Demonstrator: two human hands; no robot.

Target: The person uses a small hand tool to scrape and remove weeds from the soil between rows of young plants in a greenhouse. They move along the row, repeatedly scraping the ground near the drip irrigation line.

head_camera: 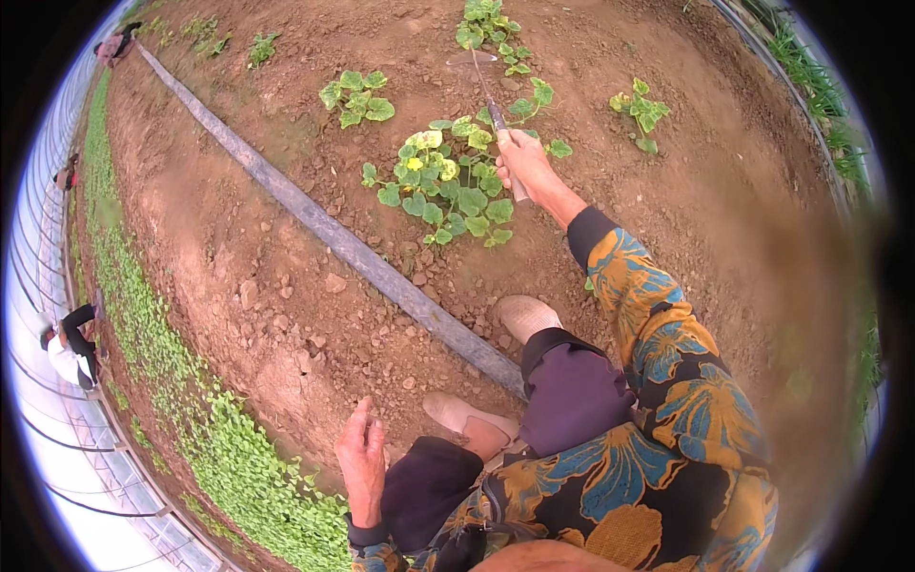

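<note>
My right hand (527, 166) is closed around the handle of a short hand hoe (486, 96), stretched out ahead of me. The hoe's thin metal blade (472, 58) lies at the soil, just below a leafy vine (486, 25). Beneath the handle and to its left spreads a larger vine plant (450, 193), probably cucumber or melon, with some yellowed leaves and a yellow flower (414, 164). My left hand (361, 454) hangs in front of my left knee, fingers loosely extended, with nothing in it.
A flat grey hose (307, 214) runs diagonally over the bare soil and passes between my shoes (525, 317). Smaller vine plants (357, 99) (640, 111) grow either side. Dense green seedlings (250, 457) line the left, where people (71, 347) crouch by the greenhouse wall (53, 457).
</note>
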